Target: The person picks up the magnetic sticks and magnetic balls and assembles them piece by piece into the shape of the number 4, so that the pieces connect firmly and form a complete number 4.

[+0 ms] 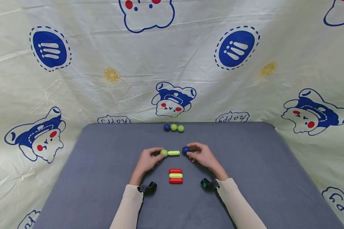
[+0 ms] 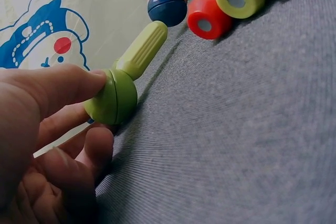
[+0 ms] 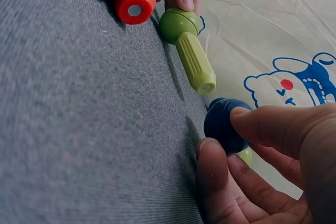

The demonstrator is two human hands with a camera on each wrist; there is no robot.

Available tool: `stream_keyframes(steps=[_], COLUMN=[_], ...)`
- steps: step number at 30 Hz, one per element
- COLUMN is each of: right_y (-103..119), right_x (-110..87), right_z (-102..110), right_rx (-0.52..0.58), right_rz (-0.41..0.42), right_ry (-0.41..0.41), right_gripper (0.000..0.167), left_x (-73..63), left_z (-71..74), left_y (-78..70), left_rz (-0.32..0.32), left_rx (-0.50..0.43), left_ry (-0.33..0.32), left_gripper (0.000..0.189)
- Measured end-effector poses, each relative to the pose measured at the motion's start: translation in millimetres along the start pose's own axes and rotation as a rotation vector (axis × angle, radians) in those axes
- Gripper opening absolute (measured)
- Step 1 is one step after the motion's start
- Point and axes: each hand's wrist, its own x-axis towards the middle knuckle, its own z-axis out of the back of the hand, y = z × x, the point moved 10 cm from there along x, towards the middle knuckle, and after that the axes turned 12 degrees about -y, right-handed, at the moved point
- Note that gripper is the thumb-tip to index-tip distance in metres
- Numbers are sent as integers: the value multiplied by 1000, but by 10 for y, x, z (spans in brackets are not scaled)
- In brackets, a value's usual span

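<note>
While the left hand [image 1: 149, 159] pinches a green ball [image 1: 164, 153] touching a yellow stick [image 1: 173, 153] and the right hand [image 1: 203, 156] a blue ball [image 1: 185, 149] nearby, both seem light, hard, best held by the sides.

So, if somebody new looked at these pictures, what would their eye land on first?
Probably the middle of the gray table, where the left hand pinches a green ball touching a yellow-green rod, and the right hand holds a dark blue ball just short of the rod's free end. Nearer the camera, a second yellow-green rod lies between two red rods. Behind the table, a pale sheet with blue cartoon prints also draws the eye.
</note>
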Motion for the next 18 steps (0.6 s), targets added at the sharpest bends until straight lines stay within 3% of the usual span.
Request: stream_keyframes(steps=[18], right_y=[67], right_x=[-27], right_z=[-88], right_rx=[-179], right_rz=[61], right_ry=[5], right_gripper=[31], left_x=[10], left_z=[2], left_y=[-8], left_rz=[-6], left_rx=[1], left_ry=[1], left_gripper=[33])
